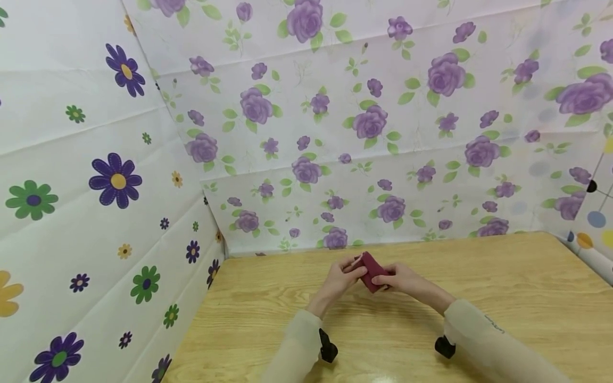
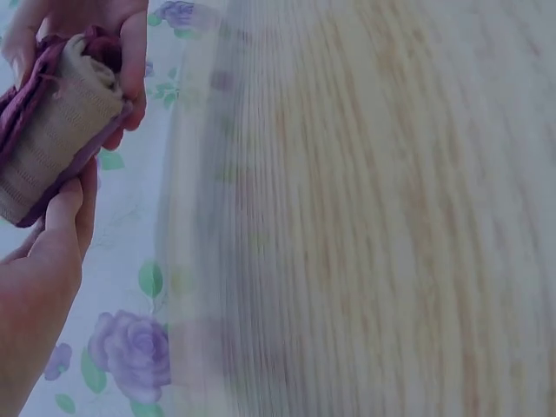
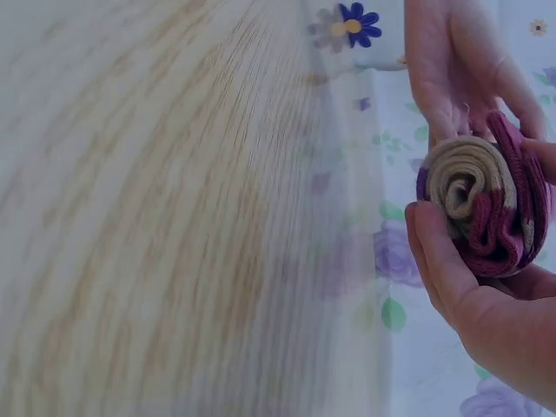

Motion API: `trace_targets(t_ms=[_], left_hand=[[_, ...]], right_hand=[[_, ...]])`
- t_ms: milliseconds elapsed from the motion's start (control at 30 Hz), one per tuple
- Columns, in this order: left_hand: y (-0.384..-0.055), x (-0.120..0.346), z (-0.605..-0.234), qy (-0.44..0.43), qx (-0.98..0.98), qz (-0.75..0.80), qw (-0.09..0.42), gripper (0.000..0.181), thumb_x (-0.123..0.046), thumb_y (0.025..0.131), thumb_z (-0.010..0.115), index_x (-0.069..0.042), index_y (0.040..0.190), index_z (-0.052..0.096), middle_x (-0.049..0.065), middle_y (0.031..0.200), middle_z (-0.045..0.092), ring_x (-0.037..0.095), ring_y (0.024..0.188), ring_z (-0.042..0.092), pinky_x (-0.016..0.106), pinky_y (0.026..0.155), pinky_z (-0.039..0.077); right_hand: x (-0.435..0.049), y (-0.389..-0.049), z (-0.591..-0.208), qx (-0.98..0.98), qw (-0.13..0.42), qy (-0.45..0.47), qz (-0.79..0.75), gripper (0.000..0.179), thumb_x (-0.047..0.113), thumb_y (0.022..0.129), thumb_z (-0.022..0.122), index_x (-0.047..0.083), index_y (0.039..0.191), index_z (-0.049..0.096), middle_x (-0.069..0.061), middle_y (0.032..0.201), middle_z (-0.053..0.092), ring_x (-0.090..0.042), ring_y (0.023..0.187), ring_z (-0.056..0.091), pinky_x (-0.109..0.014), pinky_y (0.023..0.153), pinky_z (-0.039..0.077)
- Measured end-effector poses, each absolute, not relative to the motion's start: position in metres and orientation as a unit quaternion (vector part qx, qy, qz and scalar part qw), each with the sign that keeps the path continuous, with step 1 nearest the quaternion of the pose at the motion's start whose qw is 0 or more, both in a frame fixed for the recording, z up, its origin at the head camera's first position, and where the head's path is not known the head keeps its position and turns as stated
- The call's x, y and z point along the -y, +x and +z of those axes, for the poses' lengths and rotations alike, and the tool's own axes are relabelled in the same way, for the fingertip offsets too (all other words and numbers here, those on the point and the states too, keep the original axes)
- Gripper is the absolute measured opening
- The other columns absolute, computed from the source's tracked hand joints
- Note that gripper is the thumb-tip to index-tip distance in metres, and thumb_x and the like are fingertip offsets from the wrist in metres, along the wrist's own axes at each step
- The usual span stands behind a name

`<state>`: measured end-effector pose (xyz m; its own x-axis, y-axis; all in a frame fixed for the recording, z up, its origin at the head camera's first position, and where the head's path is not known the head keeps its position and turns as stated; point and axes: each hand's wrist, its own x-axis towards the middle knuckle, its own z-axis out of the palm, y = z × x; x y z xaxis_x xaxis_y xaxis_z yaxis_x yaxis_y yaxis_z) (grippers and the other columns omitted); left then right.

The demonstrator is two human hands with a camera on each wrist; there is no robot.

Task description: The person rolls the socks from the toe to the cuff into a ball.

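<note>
A rolled-up pair of socks [image 1: 372, 272], maroon outside with beige ribbed knit, is held in the air above the table between both hands. The left hand [image 1: 339, 276] grips it from the left, thumb on the near side. From the right, the right hand [image 1: 401, 279] holds the other end, its thumb across the maroon face. In the left wrist view a beige band shows along the side of the sock roll [image 2: 68, 130]. The right wrist view looks onto the spiral end of the sock roll [image 3: 469, 195], with a folded maroon cuff on one side. Some fingertips are hidden behind it.
A wood-grain table [image 1: 268, 303] lies under the hands. Behind it hangs a white sheet with purple roses [image 1: 369, 122], and a daisy-patterned sheet [image 1: 86, 223] stands along the left. Black wrist cameras sit at both beige cuffs.
</note>
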<state>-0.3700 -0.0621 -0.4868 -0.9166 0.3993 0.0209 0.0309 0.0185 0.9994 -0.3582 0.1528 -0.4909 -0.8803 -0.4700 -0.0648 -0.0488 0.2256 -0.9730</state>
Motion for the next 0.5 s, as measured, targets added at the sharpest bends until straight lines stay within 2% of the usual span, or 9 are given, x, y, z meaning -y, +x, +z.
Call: trace_targets(t_ms=[133,333,500], left_hand=[[-0.37,0.057,-0.489,0.153,-0.709,0.677,0.124,0.041,-0.026,0.095,0.063,-0.004,0.129,0.06,0.017,0.122,0.065,0.016,0.107,0.064,0.045,0.101,0.047],[-0.365,0.051,-0.487,0.121,-0.69,0.702,0.129,0.044,-0.028,0.091,0.068,-0.006,0.129,0.061,0.013,0.12,0.066,0.015,0.102,0.065,0.031,0.089,0.054],[-0.364,0.05,-0.487,0.097,-0.717,0.685,0.091,0.042,-0.028,0.084,0.076,-0.011,0.121,0.066,0.008,0.116,0.068,0.017,0.103,0.066,0.031,0.086,0.055]], right_hand=[[-0.152,-0.361,-0.495,-0.733,0.183,-0.162,-0.635,0.053,0.029,0.094,0.064,-0.01,0.128,0.054,-0.015,0.113,0.067,-0.021,0.096,0.067,-0.046,0.093,0.052],[-0.152,-0.36,-0.495,-0.717,0.192,-0.176,-0.647,0.059,0.031,0.095,0.062,-0.01,0.134,0.049,-0.019,0.122,0.062,-0.02,0.102,0.066,-0.048,0.097,0.049],[-0.149,-0.357,-0.488,-0.795,0.135,-0.194,-0.558,0.058,0.037,0.094,0.062,-0.004,0.134,0.053,-0.019,0.118,0.066,-0.02,0.099,0.067,-0.044,0.087,0.054]])
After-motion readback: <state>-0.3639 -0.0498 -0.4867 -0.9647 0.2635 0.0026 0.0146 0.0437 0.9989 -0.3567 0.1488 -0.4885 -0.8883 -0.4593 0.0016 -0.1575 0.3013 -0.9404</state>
